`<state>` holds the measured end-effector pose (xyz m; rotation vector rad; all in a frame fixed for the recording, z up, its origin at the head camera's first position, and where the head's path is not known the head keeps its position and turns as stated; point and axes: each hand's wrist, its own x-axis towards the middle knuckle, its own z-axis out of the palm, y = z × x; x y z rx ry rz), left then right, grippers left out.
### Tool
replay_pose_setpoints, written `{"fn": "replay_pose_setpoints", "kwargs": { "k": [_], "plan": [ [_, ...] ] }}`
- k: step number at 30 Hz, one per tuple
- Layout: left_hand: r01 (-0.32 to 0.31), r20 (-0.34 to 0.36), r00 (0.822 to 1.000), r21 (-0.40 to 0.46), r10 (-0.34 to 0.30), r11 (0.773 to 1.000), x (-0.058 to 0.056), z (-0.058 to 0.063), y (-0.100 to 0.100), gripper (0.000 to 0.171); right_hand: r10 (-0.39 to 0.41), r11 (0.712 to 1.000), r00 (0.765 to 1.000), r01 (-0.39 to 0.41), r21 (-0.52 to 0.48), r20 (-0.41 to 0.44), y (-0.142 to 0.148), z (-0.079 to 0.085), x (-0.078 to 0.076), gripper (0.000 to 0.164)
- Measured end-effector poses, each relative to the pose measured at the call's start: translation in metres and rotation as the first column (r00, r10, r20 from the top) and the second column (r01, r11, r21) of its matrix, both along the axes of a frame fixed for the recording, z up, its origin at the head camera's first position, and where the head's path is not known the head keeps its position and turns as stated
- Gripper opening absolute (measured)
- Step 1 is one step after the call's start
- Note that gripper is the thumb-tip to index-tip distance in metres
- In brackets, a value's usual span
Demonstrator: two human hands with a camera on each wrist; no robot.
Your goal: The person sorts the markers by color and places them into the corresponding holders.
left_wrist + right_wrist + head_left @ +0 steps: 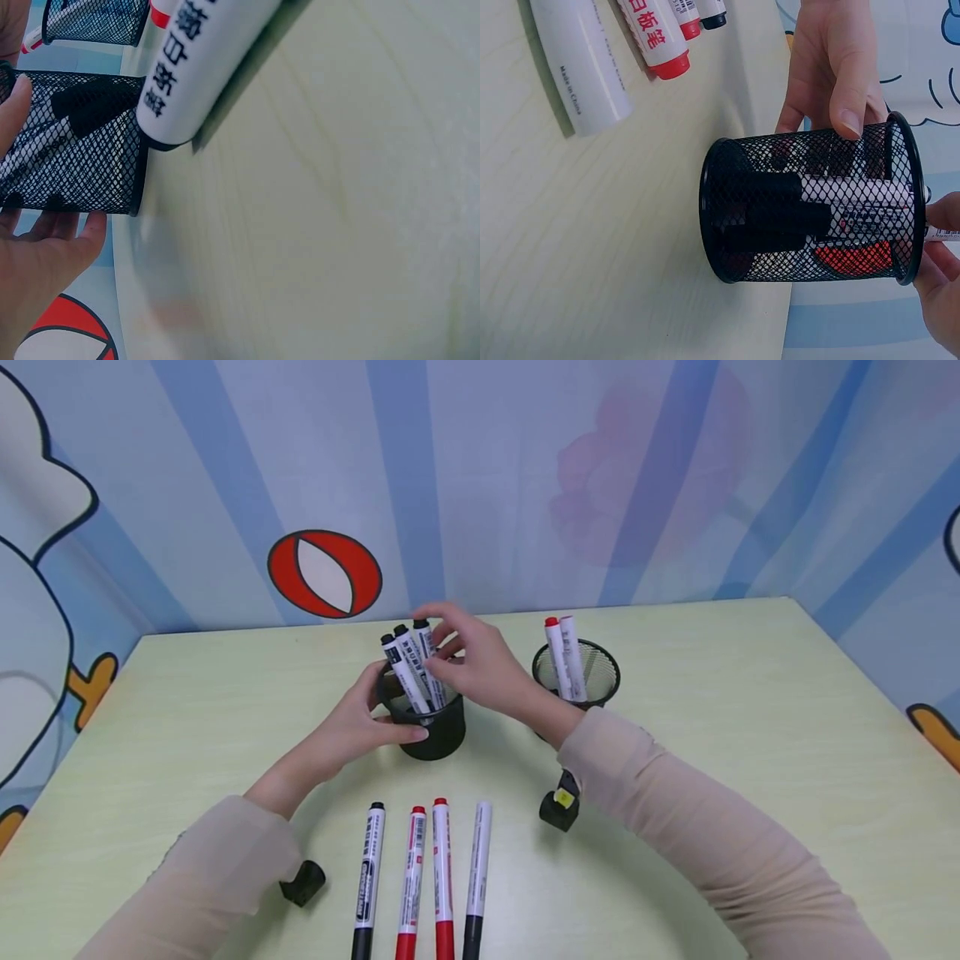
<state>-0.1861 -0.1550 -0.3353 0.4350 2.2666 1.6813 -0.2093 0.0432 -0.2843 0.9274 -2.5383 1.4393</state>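
Observation:
My left hand point(356, 727) grips a black mesh pen cup point(442, 739), its thumb across the near side and its fingers round the back. Several white whiteboard markers point(401, 668) with black ends lean inside, their black lower ends showing through the mesh in both wrist views. At the cup's mouth, my right hand point(480, 660) pinches the upper part of the rightmost marker point(427, 643) between thumb and fingers. That marker's lower part is inside the cup. From the right wrist view, the right hand point(941, 292) shows just beyond the rim.
A second mesh cup point(612, 677) stands to the right, holding a red-ended marker point(557, 656) and a white one point(573, 664). Nearer me lie a black marker point(367, 868), two red markers point(411, 881) and a white-and-black marker point(477, 868). A striped blue curtain point(480, 485) hangs behind the table.

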Motion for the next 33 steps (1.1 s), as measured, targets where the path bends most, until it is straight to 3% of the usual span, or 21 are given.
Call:
{"fn": "replay_pose_setpoints", "kwargs": {
  "k": [14, 33],
  "plan": [
    [-0.005, 0.002, 1.000, 0.003, 0.005, 1.000, 0.001, -0.001, 0.000, 0.082, 0.022, 0.995, 1.000, -0.022, 0.098, -0.001, 0.000, 0.002, 0.001, 0.048],
    [-0.014, 0.017, 1.000, 0.000, 0.014, 1.000, 0.001, 0.002, 0.001, 0.084, 0.020, 0.998, 0.998, -0.023, 0.053, 0.059, 0.011, 0.010, 0.009, 0.044]
  ]
}}
